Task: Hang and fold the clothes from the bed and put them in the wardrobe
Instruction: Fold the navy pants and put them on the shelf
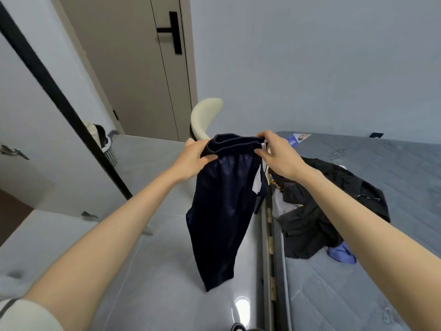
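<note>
Dark navy shorts [222, 211] with a white side stripe hang in the air above the floor, held up by the elastic waistband. My left hand [194, 156] grips the waistband's left end. My right hand [274, 151] pinches its right end between thumb and fingers. To the right, the bed [393, 175] with a bare grey mattress carries a heap of black clothes [322, 211] and a small blue garment [342, 255] at the heap's near edge.
A cream chair back [202, 115] stands just behind the shorts. A closed beige door [143, 68] is at the back. A white wardrobe door with a black edge [47, 91] stands at left, a perforated bin [108, 154] beside it. Glossy grey floor lies below.
</note>
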Demonstrator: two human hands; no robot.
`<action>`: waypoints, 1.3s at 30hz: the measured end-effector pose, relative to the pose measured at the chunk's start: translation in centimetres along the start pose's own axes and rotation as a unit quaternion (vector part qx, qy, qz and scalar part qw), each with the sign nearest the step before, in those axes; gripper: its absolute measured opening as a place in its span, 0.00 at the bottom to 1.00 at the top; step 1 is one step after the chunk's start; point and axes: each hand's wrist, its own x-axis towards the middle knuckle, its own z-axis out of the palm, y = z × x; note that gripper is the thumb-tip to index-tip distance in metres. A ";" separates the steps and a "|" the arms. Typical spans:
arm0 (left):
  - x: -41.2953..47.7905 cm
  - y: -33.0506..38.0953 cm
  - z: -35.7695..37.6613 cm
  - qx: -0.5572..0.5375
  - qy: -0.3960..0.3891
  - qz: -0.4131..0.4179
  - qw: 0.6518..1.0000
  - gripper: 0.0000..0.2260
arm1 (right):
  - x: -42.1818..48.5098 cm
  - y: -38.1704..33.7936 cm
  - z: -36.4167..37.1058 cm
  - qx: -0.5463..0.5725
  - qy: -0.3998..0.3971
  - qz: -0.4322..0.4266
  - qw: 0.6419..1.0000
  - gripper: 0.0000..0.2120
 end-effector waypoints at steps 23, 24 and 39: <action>36.6 -7.6 2.4 -0.133 -0.073 -0.070 0.986 0.11 | 31.3 16.2 -0.8 0.083 0.094 0.072 0.989 0.10; 38.4 -8.3 2.7 -0.119 -0.083 -0.067 0.987 0.11 | 32.6 17.2 -0.5 0.082 0.096 0.079 0.989 0.10; 58.1 -17.7 10.5 -0.163 -0.107 -0.149 0.969 0.08 | 48.3 30.2 4.7 0.124 0.121 0.117 0.978 0.16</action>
